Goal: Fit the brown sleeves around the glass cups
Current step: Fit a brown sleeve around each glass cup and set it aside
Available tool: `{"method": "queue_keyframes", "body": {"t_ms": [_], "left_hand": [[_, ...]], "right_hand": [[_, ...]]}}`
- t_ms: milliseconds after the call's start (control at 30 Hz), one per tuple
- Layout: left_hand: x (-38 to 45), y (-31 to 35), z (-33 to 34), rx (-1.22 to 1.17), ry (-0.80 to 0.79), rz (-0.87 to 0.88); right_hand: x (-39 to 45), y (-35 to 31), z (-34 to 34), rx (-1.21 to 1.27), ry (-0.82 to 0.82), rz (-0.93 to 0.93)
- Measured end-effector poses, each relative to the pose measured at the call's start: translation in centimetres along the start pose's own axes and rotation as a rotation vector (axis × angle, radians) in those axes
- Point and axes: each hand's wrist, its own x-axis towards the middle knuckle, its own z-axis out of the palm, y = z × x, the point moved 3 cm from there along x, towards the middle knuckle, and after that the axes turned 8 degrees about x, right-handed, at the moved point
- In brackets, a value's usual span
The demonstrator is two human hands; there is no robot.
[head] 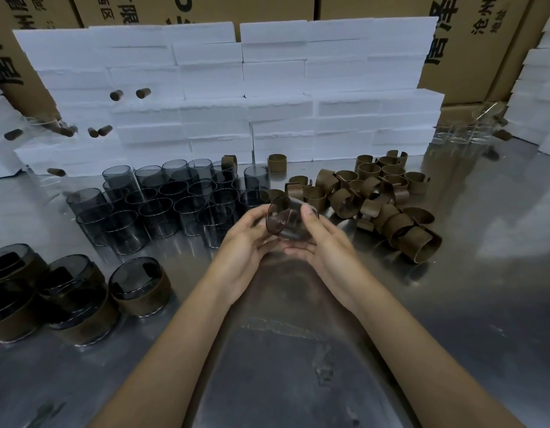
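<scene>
Steel table; left hand, right hand both grip tilted glass cup.

Both forearms reach forward; left hand and right hand cupped together, fingers curled, gripping.

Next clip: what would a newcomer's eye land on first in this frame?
Probably the two hands at centre, the left hand and right hand, holding a tilted glass cup between their fingers. Behind them stands a cluster of bare glass cups to the left and a heap of brown sleeves to the right. Sleeved cups stand at the near left of the metal table.
</scene>
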Motion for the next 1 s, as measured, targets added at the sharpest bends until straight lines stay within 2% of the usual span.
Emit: {"method": "queue_keyframes", "body": {"t_ms": [100, 200, 300, 533, 667, 833, 900, 1000], "left_hand": [[-0.4, -0.1, 0.9, -0.015, -0.088, -0.020], [-0.4, -0.3, 1.6, 0.004, -0.121, -0.009], [-0.4, 0.0, 2.0, 0.003, -0.095, 0.009], [-0.1, -0.6, 1.9, -0.190, -0.054, -0.108], [0.1, -0.8, 1.9, -0.259, -0.061, -0.095], [0.6, -0.6, 0.6, -0.254, 0.105, -0.070], [0.9, -0.6, -0.1, -0.309, 0.100, -0.099], [1.0, -0.4, -0.5, -0.341, 0.069, -0.107]], "right_hand": [[0.1, -0.2, -0.2, 0.061, 0.061, 0.015], [-0.1, -0.4, -0.4, -0.132, 0.168, -0.092], [-0.3, -0.8, -0.5, -0.374, 0.229, -0.237], [-0.1, -0.6, -0.7, -0.471, 0.254, -0.361], [0.0, -0.2, -0.9, -0.515, 0.269, -0.365], [1.3, -0.3, -1.0, -0.440, 0.262, -0.320], [3.4, -0.8, -1.0, -0.535, 0.340, -0.291], [6.7, -1.3, -0.6, -0.849, 0.432, -0.153]]}}
